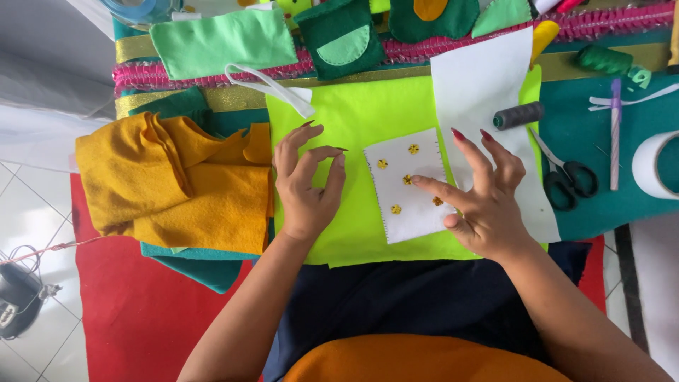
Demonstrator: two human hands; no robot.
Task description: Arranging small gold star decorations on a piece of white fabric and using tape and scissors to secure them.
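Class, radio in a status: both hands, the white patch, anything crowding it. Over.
Left hand pinched above lime felt, grip contents unclear. Right hand open, forefinger on white patch with gold sequins. Scissors, grey spool lie clear right.

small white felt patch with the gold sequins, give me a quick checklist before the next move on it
1. Small white felt patch lies flat on the lime green felt sheet: ok.
2. Right hand pins the patch, a fingertip by the centre sequin: ok.
3. Left hand off the patch, fingers pinched: ok.
4. Something held in that pinch: cannot tell.
5. Black-handled scissors clear of both hands: ok.
6. Grey thread spool off the patch: ok.
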